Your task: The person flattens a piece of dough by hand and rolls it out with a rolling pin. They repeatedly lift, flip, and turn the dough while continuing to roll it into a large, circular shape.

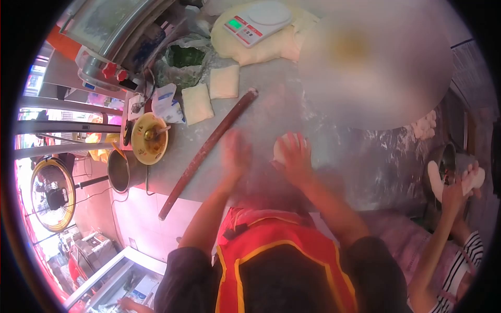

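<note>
My right hand (296,156) lies over a pale lump of dough (279,151) on the metal worktop, its fingers curved across the top and hiding much of it. My left hand (236,151) hovers or rests just to the left, smeared by motion, so its fingers do not show clearly. Between that hand and the worktop's left side, a long dark red rolling pin (209,146) lies diagonally, one end sticking out past the front edge. Beyond the pin are two flat dough pieces, one squarish (224,82) and one longer (198,103).
A kitchen scale (258,22) sits on a big dough mass (224,44) at the back. A yellow bowl (150,138) with a spoon and a pot (119,170) stand left. On the right, a co-worker's hands (459,185) hold dough (435,180). Blur covers the upper right.
</note>
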`<state>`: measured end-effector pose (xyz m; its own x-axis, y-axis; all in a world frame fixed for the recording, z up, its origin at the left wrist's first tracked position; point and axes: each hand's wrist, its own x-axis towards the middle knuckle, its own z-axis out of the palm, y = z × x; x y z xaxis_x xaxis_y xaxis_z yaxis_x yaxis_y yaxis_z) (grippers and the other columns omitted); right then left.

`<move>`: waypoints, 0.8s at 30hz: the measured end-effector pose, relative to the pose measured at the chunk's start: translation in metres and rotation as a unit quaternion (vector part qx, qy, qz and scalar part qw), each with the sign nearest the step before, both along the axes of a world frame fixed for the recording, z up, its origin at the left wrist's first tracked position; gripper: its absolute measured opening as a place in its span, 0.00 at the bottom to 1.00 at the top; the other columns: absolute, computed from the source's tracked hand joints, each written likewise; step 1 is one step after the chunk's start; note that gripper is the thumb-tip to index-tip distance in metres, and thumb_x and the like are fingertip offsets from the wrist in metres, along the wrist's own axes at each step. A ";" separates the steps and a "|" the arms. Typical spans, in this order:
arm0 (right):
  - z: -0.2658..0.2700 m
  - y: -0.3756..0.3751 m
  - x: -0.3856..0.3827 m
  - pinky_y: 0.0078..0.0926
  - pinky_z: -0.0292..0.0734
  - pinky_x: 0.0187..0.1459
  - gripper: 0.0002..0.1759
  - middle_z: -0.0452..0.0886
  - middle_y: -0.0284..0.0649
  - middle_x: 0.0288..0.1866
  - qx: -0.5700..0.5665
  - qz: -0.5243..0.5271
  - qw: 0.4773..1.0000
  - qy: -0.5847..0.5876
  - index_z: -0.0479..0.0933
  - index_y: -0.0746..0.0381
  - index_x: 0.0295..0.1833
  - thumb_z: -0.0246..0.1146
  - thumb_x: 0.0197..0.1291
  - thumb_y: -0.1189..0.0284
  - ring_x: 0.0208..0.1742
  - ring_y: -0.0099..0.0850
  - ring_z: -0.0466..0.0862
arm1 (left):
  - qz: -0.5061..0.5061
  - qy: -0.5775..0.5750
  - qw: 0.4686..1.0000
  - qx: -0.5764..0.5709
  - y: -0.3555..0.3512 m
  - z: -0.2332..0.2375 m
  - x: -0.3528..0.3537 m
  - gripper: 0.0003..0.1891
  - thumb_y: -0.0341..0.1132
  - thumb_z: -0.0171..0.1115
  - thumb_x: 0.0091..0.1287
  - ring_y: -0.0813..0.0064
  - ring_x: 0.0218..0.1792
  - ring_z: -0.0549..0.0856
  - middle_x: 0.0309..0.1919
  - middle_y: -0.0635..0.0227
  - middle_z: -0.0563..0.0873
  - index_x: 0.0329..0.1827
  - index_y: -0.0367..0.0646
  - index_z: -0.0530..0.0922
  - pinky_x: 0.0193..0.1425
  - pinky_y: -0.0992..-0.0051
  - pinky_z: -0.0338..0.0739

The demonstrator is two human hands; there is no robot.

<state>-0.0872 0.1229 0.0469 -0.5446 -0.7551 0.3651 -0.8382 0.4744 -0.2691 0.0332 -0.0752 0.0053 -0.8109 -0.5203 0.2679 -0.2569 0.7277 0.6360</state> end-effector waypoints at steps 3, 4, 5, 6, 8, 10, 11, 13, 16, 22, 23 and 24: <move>-0.016 0.021 -0.019 0.56 0.63 0.70 0.37 0.71 0.51 0.68 0.046 0.019 0.999 -0.011 0.67 0.57 0.71 0.68 0.58 0.56 0.71 0.55 0.68 | 0.130 -0.099 0.986 -0.038 -0.043 0.045 0.051 0.32 0.33 0.69 0.60 0.47 0.66 0.72 0.64 0.49 0.75 0.68 0.38 0.70 0.71 0.53 0.66; -0.038 0.035 -0.033 0.56 0.63 0.70 0.37 0.72 0.51 0.68 0.070 0.009 0.997 0.015 0.68 0.58 0.71 0.69 0.58 0.56 0.71 0.54 0.69 | 0.164 -0.137 0.976 -0.035 -0.053 0.042 0.073 0.32 0.33 0.70 0.59 0.47 0.65 0.73 0.63 0.50 0.76 0.68 0.39 0.70 0.70 0.54 0.66; -0.051 0.045 -0.049 0.56 0.63 0.70 0.36 0.72 0.51 0.68 0.094 -0.001 0.995 0.043 0.68 0.58 0.70 0.69 0.58 0.56 0.70 0.54 0.69 | 0.165 -0.150 0.974 -0.042 -0.060 0.043 0.090 0.31 0.34 0.70 0.60 0.47 0.64 0.74 0.62 0.50 0.76 0.67 0.40 0.71 0.69 0.54 0.67; -0.029 0.048 -0.067 0.55 0.63 0.70 0.35 0.71 0.51 0.69 0.126 -0.049 0.990 0.049 0.70 0.58 0.69 0.68 0.60 0.56 0.70 0.54 0.70 | 0.168 -0.162 0.971 -0.049 -0.064 0.043 0.106 0.30 0.34 0.69 0.60 0.47 0.62 0.75 0.60 0.51 0.77 0.67 0.40 0.72 0.68 0.54 0.68; -0.019 0.051 -0.117 0.53 0.64 0.70 0.31 0.72 0.52 0.70 0.110 -0.160 0.978 0.079 0.72 0.59 0.67 0.66 0.62 0.56 0.68 0.53 0.72 | 0.174 -0.195 0.964 -0.047 -0.066 0.042 0.118 0.27 0.35 0.69 0.61 0.47 0.58 0.76 0.56 0.53 0.79 0.64 0.41 0.74 0.65 0.54 0.69; -0.042 0.037 -0.182 0.51 0.65 0.70 0.30 0.73 0.52 0.68 0.064 -0.253 0.960 0.106 0.72 0.59 0.67 0.64 0.65 0.55 0.68 0.52 0.73 | 0.184 -0.235 0.954 -0.032 -0.068 0.040 0.120 0.24 0.36 0.69 0.61 0.48 0.55 0.77 0.52 0.54 0.80 0.61 0.41 0.76 0.61 0.55 0.71; -0.045 0.025 -0.208 0.50 0.65 0.69 0.30 0.75 0.53 0.67 0.065 -0.281 0.951 0.111 0.72 0.59 0.67 0.62 0.66 0.53 0.68 0.52 0.73 | 0.174 -0.227 0.957 -0.044 -0.068 0.037 0.118 0.21 0.36 0.68 0.61 0.49 0.52 0.78 0.49 0.54 0.81 0.56 0.41 0.77 0.58 0.54 0.72; -0.071 -0.002 -0.255 0.50 0.66 0.69 0.30 0.76 0.52 0.66 0.161 -0.241 0.945 0.148 0.72 0.60 0.67 0.61 0.68 0.52 0.68 0.52 0.73 | 0.166 -0.208 0.963 -0.049 -0.072 0.036 0.113 0.15 0.35 0.68 0.60 0.50 0.48 0.79 0.43 0.54 0.81 0.48 0.42 0.79 0.53 0.54 0.73; -0.067 -0.053 -0.218 0.54 0.67 0.67 0.25 0.75 0.43 0.68 0.096 -0.054 0.971 0.211 0.71 0.60 0.68 0.56 0.72 0.57 0.68 0.50 0.72 | 0.176 -0.192 0.965 -0.041 -0.074 0.043 0.112 0.10 0.37 0.66 0.61 0.50 0.45 0.80 0.38 0.54 0.80 0.39 0.42 0.77 0.49 0.54 0.75; 0.012 -0.056 -0.012 0.60 0.58 0.72 0.28 0.68 0.46 0.73 0.329 0.082 0.939 -0.056 0.69 0.56 0.71 0.59 0.69 0.58 0.74 0.55 0.64 | 0.152 -0.145 0.976 -0.061 -0.055 0.058 0.112 0.21 0.41 0.70 0.59 0.52 0.50 0.80 0.46 0.57 0.80 0.52 0.43 0.76 0.52 0.56 0.75; 0.017 -0.036 0.013 0.61 0.58 0.72 0.29 0.67 0.48 0.73 0.255 0.101 0.958 -0.088 0.68 0.57 0.71 0.61 0.68 0.58 0.74 0.56 0.64 | 0.140 -0.158 0.977 -0.041 -0.050 0.060 0.110 0.21 0.40 0.70 0.58 0.53 0.50 0.80 0.46 0.58 0.80 0.52 0.43 0.76 0.53 0.57 0.76; 0.013 -0.020 0.025 0.61 0.57 0.72 0.30 0.67 0.48 0.73 0.186 0.120 0.967 -0.129 0.68 0.57 0.72 0.61 0.67 0.58 0.74 0.56 0.64 | 0.117 -0.173 0.978 -0.017 -0.040 0.060 0.105 0.21 0.40 0.71 0.58 0.54 0.50 0.80 0.46 0.58 0.80 0.52 0.43 0.76 0.53 0.58 0.76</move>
<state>-0.0625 0.1028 0.0599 -0.3733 -0.9242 -0.0800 -0.8642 0.3779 -0.3321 0.1384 -0.1150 0.0656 -0.7153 -0.6986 0.0190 -0.6149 0.6421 0.4579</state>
